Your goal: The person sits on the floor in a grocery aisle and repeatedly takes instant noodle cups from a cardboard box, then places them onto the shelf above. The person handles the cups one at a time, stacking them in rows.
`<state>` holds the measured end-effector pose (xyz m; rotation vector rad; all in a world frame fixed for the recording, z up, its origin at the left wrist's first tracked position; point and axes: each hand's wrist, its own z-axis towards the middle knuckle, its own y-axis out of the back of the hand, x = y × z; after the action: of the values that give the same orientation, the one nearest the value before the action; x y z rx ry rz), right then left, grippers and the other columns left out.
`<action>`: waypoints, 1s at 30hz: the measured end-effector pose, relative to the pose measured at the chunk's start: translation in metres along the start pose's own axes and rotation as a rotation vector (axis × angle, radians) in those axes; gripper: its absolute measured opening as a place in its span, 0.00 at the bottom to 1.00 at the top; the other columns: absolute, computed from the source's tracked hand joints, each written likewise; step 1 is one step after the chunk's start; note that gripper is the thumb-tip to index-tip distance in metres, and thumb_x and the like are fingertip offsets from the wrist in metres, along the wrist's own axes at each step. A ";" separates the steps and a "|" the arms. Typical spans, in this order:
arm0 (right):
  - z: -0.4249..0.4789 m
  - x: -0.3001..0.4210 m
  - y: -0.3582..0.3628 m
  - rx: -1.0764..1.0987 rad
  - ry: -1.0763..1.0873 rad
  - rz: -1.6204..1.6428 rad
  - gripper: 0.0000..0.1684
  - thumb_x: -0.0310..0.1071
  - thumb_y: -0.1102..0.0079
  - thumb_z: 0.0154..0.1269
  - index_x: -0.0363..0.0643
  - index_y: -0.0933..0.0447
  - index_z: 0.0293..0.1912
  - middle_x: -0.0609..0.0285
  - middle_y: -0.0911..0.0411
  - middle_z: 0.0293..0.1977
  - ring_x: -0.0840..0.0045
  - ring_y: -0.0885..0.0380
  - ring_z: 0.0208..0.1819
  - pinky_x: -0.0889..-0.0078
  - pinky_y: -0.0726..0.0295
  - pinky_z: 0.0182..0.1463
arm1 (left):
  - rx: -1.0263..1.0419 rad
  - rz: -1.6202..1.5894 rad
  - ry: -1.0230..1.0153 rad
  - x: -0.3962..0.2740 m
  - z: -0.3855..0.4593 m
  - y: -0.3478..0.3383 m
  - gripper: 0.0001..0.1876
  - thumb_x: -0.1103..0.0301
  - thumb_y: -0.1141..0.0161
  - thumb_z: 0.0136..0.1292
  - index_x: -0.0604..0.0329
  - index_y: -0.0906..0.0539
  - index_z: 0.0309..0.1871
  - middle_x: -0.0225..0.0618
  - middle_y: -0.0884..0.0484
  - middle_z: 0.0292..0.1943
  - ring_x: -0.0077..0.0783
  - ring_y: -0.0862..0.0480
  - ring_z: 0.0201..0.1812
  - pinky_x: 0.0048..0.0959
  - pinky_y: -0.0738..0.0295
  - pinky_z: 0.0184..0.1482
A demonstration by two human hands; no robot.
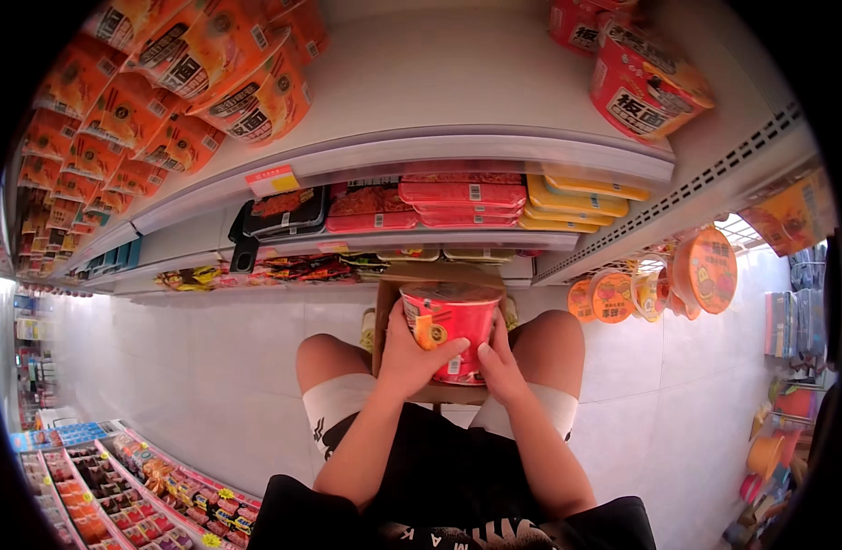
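Note:
Between my knees, a red instant noodle bucket (pixel 462 316) is held in both hands. My left hand (pixel 414 347) wraps its left side, the thumb across the front. On the right side, my right hand (pixel 500 361) grips it with the thumb near the lower front. An open cardboard box (pixel 438 273) stands just below and behind the bucket; what it holds is hidden. Above, two red noodle buckets (pixel 644 86) sit at the right end of the upper shelf (pixel 421 82). Orange noodle buckets (pixel 252 96) are stacked at that shelf's left.
Lower shelves hold red packaged trays (pixel 462 196), yellow packs (pixel 572 203) and a black pack (pixel 283 210). Orange-lidded cups (pixel 706 268) hang on a wire rack at the right. A snack display (pixel 159 481) stands at lower left. A price tag (pixel 273 180) fronts the upper shelf.

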<state>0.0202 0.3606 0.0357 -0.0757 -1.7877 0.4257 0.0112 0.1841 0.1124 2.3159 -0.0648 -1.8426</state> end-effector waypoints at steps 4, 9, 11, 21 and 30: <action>-0.022 0.037 -0.008 -0.036 0.014 0.342 0.53 0.44 0.37 0.67 0.40 0.59 0.78 0.55 0.42 0.72 0.70 0.41 0.73 0.66 0.39 0.73 | 0.117 0.073 -0.120 -0.013 -0.026 0.004 0.53 0.70 0.24 0.50 0.62 0.48 0.76 0.48 0.34 0.66 0.38 0.26 0.63 0.37 0.27 0.62; -0.040 0.071 0.017 0.193 0.043 0.222 0.68 0.61 0.29 0.56 0.38 0.60 0.78 0.55 0.43 0.73 0.71 0.44 0.75 0.65 0.43 0.75 | 0.382 -0.435 -0.081 -0.024 -0.027 0.014 0.74 0.74 0.18 0.39 0.51 0.68 0.80 0.46 0.35 0.71 0.42 0.32 0.70 0.43 0.34 0.70; -0.046 0.092 0.012 0.222 0.046 0.221 0.73 0.63 0.28 0.53 0.37 0.64 0.78 0.55 0.51 0.76 0.71 0.51 0.78 0.64 0.50 0.77 | 0.427 -0.473 -0.167 -0.035 -0.031 0.010 0.74 0.74 0.16 0.37 0.52 0.64 0.80 0.44 0.35 0.71 0.41 0.33 0.70 0.41 0.37 0.71; -0.029 0.060 0.051 -0.064 0.118 0.286 0.58 0.65 0.44 0.68 0.43 0.62 0.79 0.50 0.49 0.74 0.62 0.36 0.70 0.56 0.34 0.70 | 0.224 -0.514 -0.703 -0.156 0.010 -0.009 0.65 0.67 0.11 0.30 0.53 0.48 0.70 0.45 0.36 0.68 0.43 0.30 0.68 0.44 0.32 0.70; -0.031 -0.034 0.047 -0.055 -0.028 -0.214 0.36 0.41 0.39 0.72 0.33 0.40 0.70 0.47 0.35 0.62 0.71 0.18 0.45 0.70 0.18 0.47 | 0.169 -0.287 -0.967 -0.324 0.111 -0.056 0.60 0.71 0.16 0.41 0.56 0.51 0.72 0.46 0.37 0.68 0.41 0.28 0.66 0.42 0.26 0.67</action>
<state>0.0505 0.4028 -0.0049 0.0828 -1.8125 0.2251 -0.1757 0.2743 0.3907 1.3346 -0.0133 -3.0181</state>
